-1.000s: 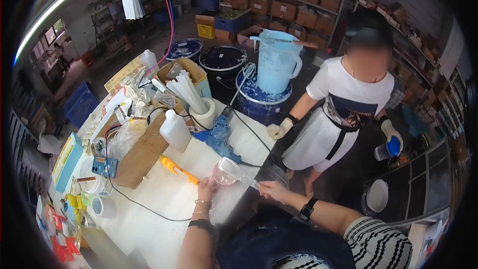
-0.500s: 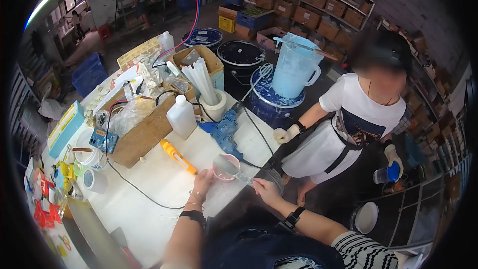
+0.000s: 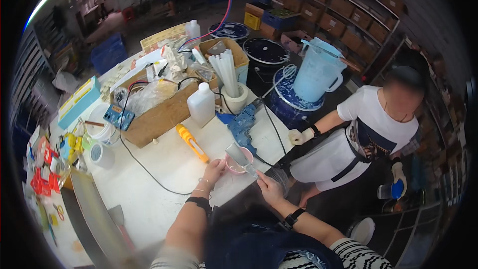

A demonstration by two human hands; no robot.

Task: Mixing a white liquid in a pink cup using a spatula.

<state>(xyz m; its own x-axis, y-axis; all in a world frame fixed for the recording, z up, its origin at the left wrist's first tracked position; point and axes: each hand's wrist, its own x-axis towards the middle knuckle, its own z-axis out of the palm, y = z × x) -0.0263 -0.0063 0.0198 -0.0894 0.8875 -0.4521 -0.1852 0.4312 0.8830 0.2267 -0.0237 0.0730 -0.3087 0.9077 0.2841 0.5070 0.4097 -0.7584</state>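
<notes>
My left hand [image 3: 215, 170] is closed on the near left side of a pink cup [image 3: 232, 168] at the table's front edge. In my right hand [image 3: 271, 190] is the handle of a scraper with a wide grey blade [image 3: 236, 154]. The blade lies slanted across the cup's mouth, and it hides part of the inside. Pale residue shows in the cup. Just beyond my left hand lies a yellow-orange tool [image 3: 192, 143]. A blue power drill [image 3: 242, 127] rests behind the cup, its cord running off to the right.
A white bottle [image 3: 201, 105] stands near a holder of white sticks [image 3: 225, 73]. Cardboard boxes and plastic bags crowd the table's back. To the right a gloved co-worker [image 3: 371, 134] holds a blue-lidded jar [image 3: 390, 190]. A light-blue pitcher [image 3: 316, 72] tops a blue drum [image 3: 290, 106].
The scraper blade has turned to a steeper slant over the cup. My view has shifted, so the table scene sits farther right. Both hands keep their holds.
</notes>
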